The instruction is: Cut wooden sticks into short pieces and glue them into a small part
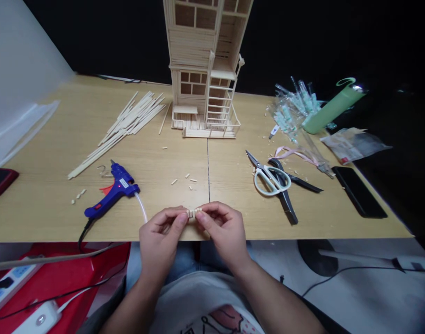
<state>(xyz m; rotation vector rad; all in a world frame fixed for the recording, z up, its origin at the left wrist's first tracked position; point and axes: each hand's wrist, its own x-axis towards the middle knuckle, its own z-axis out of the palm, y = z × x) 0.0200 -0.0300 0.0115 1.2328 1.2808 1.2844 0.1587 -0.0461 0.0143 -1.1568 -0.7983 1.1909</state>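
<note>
Close together at the table's front edge, my two hands pinch a small piece made of short wooden bits (191, 214). My left hand (161, 232) grips its left end between thumb and forefinger. On the right end, my right hand (226, 230) is closed in the same way. Several short cut bits (187, 176) lie on the table beyond my hands. A blue glue gun (111, 192) rests left of my left hand, its red light showing. Farther back stands a multi-storey house model of thin sticks (194, 55), with a ladder and a railing.
Long sticks (129, 118) lie in a pile at the back left. On the right are scissors (272, 180), a black cutting tool (285, 199), a black phone (360, 191), a green bottle (333, 109) and plastic-wrapped items (292, 111). A red-edged phone (2, 183) lies far left.
</note>
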